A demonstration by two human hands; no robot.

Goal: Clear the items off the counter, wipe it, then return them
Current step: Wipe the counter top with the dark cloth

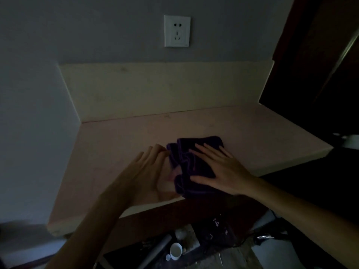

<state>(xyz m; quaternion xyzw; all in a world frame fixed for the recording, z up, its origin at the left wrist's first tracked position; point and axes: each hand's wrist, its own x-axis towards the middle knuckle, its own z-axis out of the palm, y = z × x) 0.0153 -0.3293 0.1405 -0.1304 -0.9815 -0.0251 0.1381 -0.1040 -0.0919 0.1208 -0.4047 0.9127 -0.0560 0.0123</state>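
A pale counter [116, 144] is seen below a wall with a white socket [177, 31]. A dark purple cloth [194, 162], folded, is laid near the counter's front edge. It is pressed flat by the right hand [219, 171], fingers spread and not gripping. The left hand [147, 175] is held beside it, fingers loosely extended, holding nothing. A white cup [176, 251] is seen below.

One wide-angle view from the person's head looks forward and steeply down, close over the table [242, 133]. It faces the back wall, where a socket [177, 31] sits near the top edge, and takes in the floor below the table's front edge.
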